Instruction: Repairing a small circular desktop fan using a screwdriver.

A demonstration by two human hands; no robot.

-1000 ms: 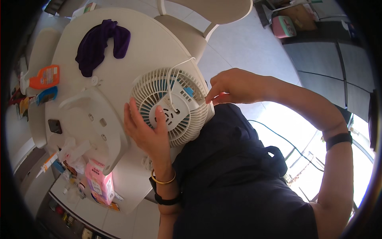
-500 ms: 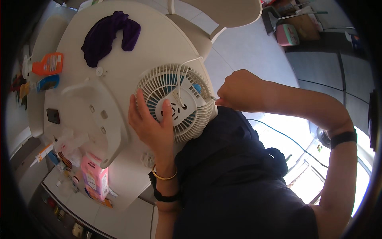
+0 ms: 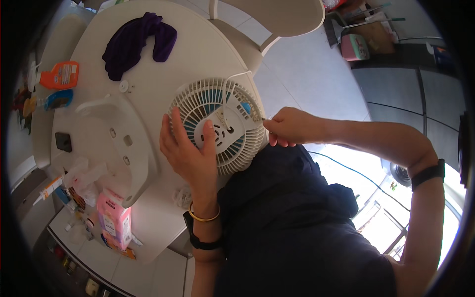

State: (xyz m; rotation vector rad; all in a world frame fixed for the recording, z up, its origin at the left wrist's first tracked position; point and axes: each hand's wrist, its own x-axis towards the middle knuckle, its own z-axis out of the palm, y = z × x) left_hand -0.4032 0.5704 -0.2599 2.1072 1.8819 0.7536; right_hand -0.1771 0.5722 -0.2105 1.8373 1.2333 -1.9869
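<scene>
On the table lies a round white fan, its slotted plastic cage and oval centre plate facing up. Pale blue blades show through the slots. My left hand is spread over the cage's left side, with its thumb on the centre plate and its fingers along the rim. At the cage's right edge my right hand pinches a thin metal tool, most of it hidden by the fingers. A white cord loops over the cage. Left of the fan lies a curved white stand with several holes.
A small white round cap and tiny loose pieces lie beyond the stand. Also on the table are a purple cloth, an orange bottle, a black phone and a pink package. A chair stands at its far side.
My right hand has turned at the wrist, from a fist with knuckles up to a pinch with fingers curled below. The left hand and the fan have stayed put.
</scene>
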